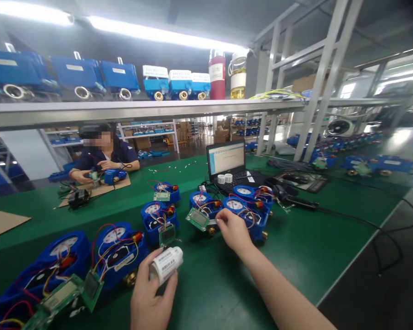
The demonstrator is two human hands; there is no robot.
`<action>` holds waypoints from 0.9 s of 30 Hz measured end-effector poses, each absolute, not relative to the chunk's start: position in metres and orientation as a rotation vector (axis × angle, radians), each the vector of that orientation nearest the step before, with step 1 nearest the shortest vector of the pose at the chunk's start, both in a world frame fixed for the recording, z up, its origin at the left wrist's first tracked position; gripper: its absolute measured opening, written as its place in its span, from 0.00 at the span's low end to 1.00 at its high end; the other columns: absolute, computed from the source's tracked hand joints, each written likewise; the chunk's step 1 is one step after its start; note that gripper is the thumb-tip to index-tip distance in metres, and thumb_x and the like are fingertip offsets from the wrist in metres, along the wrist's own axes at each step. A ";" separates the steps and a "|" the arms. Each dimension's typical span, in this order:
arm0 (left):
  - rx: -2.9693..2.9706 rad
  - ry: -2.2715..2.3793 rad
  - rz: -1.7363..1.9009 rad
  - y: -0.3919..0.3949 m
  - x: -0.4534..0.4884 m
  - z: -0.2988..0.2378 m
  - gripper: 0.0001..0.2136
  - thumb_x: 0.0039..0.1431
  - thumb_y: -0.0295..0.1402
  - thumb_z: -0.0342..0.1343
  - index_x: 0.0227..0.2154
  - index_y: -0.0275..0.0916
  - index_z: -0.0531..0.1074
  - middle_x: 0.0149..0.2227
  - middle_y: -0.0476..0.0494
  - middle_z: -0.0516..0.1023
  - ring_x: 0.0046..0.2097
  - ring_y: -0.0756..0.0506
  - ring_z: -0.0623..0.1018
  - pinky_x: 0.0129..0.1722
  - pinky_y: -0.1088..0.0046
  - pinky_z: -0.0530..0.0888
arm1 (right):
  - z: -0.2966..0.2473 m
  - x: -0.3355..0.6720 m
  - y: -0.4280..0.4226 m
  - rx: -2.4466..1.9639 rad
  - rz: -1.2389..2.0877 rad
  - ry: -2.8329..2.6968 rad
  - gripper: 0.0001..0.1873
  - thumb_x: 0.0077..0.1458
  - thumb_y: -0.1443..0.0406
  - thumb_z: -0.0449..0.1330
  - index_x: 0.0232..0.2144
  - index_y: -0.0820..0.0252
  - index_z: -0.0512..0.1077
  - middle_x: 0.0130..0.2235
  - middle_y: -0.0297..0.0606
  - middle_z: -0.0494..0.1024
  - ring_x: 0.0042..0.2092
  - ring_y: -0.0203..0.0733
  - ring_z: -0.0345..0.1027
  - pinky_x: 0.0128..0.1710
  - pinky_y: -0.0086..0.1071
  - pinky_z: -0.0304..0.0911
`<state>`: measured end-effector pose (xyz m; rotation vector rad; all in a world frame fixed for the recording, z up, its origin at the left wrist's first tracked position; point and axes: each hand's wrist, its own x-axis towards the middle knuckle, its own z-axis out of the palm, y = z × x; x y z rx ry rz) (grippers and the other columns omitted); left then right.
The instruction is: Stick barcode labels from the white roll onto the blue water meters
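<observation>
My left hand (154,293) is closed around a roll of white barcode labels (167,265), held above the green bench. My right hand (236,229) reaches forward with thumb and forefinger pinched together. At its fingertips is a narrow pale label (212,222), against the front of a blue water meter (201,199). A green circuit board with a display (198,218) hangs by wires from that meter, just left of my fingers. Right beside my hand is another blue meter (258,222) with a brass fitting. Closer to my left hand, an opened meter (119,247) shows its dial and coloured wires.
More opened meters (60,256) stand along the left, boards dangling. A laptop (227,160), two small white rolls (225,178) and a black handheld scanner (289,197) with its cable lie behind. Across the bench a co-worker (105,156) handles a meter. A shelf (124,109) runs overhead.
</observation>
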<state>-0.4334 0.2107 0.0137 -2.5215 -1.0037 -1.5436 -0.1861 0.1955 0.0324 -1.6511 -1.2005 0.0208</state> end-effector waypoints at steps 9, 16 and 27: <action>-2.474 -0.959 -1.409 0.218 -0.434 0.009 0.11 0.58 0.36 0.53 0.42 0.41 0.71 0.49 0.42 0.68 0.47 0.41 0.73 0.45 0.64 0.73 | 0.027 -0.182 0.208 -1.605 0.040 -1.120 0.05 0.51 0.68 0.52 0.27 0.57 0.68 0.27 0.31 0.73 0.30 0.38 0.66 0.32 0.30 0.58; -2.481 -1.013 -1.425 0.217 -0.432 0.012 0.10 0.58 0.38 0.52 0.41 0.44 0.72 0.50 0.46 0.68 0.45 0.44 0.73 0.29 0.76 0.75 | 0.028 -0.184 0.210 -1.589 0.010 -1.105 0.06 0.51 0.69 0.52 0.28 0.58 0.69 0.29 0.33 0.74 0.32 0.39 0.67 0.33 0.29 0.58; -2.460 -1.007 -1.377 0.218 -0.434 0.010 0.11 0.58 0.38 0.52 0.41 0.43 0.72 0.50 0.44 0.69 0.45 0.42 0.74 0.40 0.68 0.75 | 0.029 -0.185 0.212 -1.602 -0.033 -1.093 0.06 0.51 0.70 0.52 0.28 0.59 0.69 0.30 0.35 0.74 0.32 0.39 0.66 0.35 0.31 0.58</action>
